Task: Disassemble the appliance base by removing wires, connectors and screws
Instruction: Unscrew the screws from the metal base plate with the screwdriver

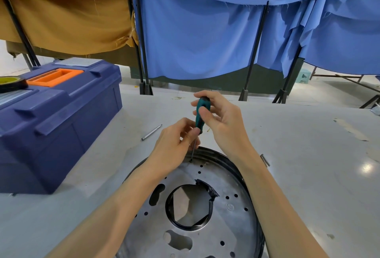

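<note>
The appliance base [236,227], a round silver metal plate with a black rim, many small holes and a large black-ringed opening in its middle, lies flat on the pale grey surface [308,175] at 6 o'clock in the view.

The fingers [203,112] of the right hand [224,126] are curled round the teal and black plastic handle of a slim screwdriver [200,113], thumb on its near side. The fingers [193,132] of the left hand [172,148] pinch the narrow bottom of that handle, where the thin steel shaft begins. The screwdriver stands nearly upright, and its tip meets the plate at a small dark spot at the plate's 12 o'clock edge, just inside the rim. Whether that spot is a screw head is too small to tell. Both forearms reach over the plate from 6 o'clock.

A short silver driver bit [151,132] lies on the surface at 11 o'clock from the base. A small metal pin [265,160] lies just beside the rim at 2 o'clock. A dark blue plastic toolbox [61,113] with an orange handle sits at 10 o'clock, with a black and yellow tape roll [11,84] on its lid. Blue cloth [205,31] and mustard cloth [61,10] hang behind at 12 o'clock.
</note>
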### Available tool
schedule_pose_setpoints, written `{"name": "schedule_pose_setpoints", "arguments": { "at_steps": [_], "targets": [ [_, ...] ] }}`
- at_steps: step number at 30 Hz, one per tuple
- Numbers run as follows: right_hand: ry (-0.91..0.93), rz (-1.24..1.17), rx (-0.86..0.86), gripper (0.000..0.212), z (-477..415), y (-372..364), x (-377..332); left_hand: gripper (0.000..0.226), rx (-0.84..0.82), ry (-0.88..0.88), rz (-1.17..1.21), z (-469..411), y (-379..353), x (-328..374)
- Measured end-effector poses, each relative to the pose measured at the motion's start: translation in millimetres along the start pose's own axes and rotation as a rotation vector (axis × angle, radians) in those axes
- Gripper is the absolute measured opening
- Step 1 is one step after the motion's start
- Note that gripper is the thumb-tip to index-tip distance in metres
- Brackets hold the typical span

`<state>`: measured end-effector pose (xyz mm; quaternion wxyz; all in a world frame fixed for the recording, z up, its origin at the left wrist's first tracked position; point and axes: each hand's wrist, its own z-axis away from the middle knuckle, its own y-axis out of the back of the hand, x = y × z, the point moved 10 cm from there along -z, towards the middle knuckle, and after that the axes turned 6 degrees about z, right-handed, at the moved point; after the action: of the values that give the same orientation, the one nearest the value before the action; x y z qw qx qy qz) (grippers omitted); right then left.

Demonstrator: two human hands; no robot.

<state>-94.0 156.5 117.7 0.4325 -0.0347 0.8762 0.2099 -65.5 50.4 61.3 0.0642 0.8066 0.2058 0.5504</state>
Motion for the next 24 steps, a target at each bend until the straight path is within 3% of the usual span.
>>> {"name": "schedule_pose_setpoints", "arguments": {
  "at_steps": [3,7,9,11,14,18,21,24],
  "targets": [
    [0.009,0.085,0.012,0.035,0.8,-1.2,-0.1,0.021,0.022,0.013,-0.006,-0.5,1.3,-0.8],
    [-0.018,0.06,0.046,0.047,-0.7,4.7,1.9,0.011,-0.025,0.012,0.061,0.5,-3.6,-0.1],
    [-0.029,-0.018,0.029,0.041,-1.1,4.9,2.6,0.015,-0.014,0.011,0.051,0.3,-2.7,-0.6],
    [-0.013,-0.014,0.016,0.032,-0.2,2.3,1.1,0.003,0.007,0.0,0.049,0.0,-0.6,0.0],
    [0.009,0.094,0.027,0.035,0.4,0.2,-0.8,0.019,0.022,-0.019,0.002,0.4,1.2,2.6],
    [-0.029,0.027,0.036,0.049,-2.1,4.7,4.0,0.014,0.003,-0.021,0.026,0.0,-0.2,1.9],
    [-0.018,-0.041,0.002,0.037,-0.9,0.4,1.5,0.004,0.037,-0.011,0.021,-1.3,3.0,-0.9],
    [0.01,0.064,0.008,0.032,1.1,-2.3,-2.5,0.027,0.041,-0.004,-0.01,-0.5,3.1,-1.2]
  ]
}}
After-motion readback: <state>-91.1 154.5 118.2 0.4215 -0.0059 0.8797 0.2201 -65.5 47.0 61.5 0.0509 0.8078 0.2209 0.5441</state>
